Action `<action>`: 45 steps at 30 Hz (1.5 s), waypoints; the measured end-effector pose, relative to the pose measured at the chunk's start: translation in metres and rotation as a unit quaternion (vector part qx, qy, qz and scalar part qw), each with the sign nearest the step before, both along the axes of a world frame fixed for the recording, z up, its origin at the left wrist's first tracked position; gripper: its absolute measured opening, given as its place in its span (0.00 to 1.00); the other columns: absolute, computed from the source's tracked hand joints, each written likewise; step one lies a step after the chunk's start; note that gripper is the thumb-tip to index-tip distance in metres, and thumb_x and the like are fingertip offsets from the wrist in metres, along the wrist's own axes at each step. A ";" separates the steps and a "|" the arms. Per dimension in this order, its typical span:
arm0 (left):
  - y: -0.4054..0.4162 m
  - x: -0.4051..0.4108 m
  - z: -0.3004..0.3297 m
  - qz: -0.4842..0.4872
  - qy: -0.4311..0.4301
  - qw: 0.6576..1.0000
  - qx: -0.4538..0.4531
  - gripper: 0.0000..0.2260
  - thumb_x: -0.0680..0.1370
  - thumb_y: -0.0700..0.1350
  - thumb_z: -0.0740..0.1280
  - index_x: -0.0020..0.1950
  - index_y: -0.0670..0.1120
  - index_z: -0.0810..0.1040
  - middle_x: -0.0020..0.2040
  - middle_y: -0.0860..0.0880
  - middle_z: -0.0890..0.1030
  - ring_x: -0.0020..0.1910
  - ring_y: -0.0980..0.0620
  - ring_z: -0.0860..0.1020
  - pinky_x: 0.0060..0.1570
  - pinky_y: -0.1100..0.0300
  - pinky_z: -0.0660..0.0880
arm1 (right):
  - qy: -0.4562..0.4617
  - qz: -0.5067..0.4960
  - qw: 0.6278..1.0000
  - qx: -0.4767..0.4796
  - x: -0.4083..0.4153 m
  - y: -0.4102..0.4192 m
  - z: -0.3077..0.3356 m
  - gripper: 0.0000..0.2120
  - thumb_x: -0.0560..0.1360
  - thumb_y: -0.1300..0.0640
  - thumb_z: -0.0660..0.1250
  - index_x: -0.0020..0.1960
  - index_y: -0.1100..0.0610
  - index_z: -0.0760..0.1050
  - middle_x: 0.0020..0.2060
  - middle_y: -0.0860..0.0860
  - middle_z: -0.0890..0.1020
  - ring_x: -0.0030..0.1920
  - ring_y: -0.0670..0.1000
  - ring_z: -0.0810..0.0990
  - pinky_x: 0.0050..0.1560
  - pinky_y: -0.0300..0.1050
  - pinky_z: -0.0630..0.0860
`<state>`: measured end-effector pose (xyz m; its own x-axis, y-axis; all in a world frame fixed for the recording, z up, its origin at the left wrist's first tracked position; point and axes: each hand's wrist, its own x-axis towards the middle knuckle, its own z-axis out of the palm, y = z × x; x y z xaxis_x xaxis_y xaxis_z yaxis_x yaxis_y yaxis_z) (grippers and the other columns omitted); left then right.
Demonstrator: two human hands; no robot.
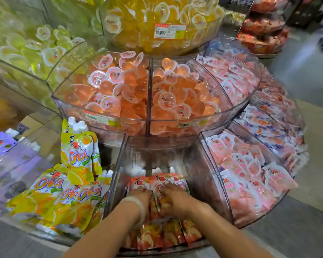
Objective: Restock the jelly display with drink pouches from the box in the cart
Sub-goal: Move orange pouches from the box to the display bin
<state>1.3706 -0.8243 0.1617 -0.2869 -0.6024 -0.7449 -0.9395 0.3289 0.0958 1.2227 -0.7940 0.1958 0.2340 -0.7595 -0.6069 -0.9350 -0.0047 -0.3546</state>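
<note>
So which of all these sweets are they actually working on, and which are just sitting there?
In the job:
- left hand and right hand, both on the red drink pouches
- the clear front compartment that holds them

Just there:
- yellow drink pouches
- purple pouches
- orange jelly cups
- yellow jelly cups
- pink sachets

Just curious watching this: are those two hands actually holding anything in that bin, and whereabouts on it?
Both the left hand and right hand grip the red drink pouches around their middles, below the white caps.
</note>
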 end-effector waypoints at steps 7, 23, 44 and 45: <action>-0.015 -0.044 0.077 0.017 0.086 0.987 -0.134 0.23 0.76 0.53 0.65 0.68 0.47 0.67 0.64 0.43 0.73 0.64 0.41 0.72 0.62 0.52 0.71 | -0.032 -0.063 0.983 -0.167 -0.031 -0.003 0.066 0.17 0.75 0.53 0.65 0.59 0.62 0.75 0.57 0.60 0.77 0.62 0.59 0.72 0.63 0.49 0.68; 0.231 -0.372 0.168 -0.343 0.230 0.897 -0.156 0.25 0.77 0.53 0.64 0.71 0.46 0.65 0.68 0.42 0.71 0.68 0.42 0.69 0.65 0.53 0.67 | 0.103 -0.405 0.885 -0.204 -0.304 0.301 0.142 0.26 0.78 0.54 0.63 0.73 0.59 0.60 0.70 0.59 0.67 0.69 0.59 0.67 0.65 0.49 0.67; 0.586 -0.735 0.135 -0.680 0.256 0.682 -0.081 0.28 0.73 0.53 0.68 0.70 0.47 0.64 0.66 0.44 0.65 0.69 0.41 0.63 0.65 0.46 0.68 | 0.191 -0.757 0.619 -0.088 -0.564 0.705 0.100 0.26 0.74 0.49 0.66 0.67 0.58 0.65 0.64 0.59 0.71 0.65 0.61 0.70 0.62 0.52 0.70; 0.594 -0.757 0.138 -0.686 0.256 0.676 -0.078 0.29 0.73 0.53 0.69 0.70 0.47 0.63 0.67 0.44 0.65 0.70 0.41 0.62 0.65 0.46 0.68 | 0.190 -0.765 0.609 -0.083 -0.582 0.715 0.102 0.26 0.74 0.48 0.67 0.67 0.58 0.66 0.64 0.59 0.71 0.64 0.61 0.70 0.61 0.51 0.70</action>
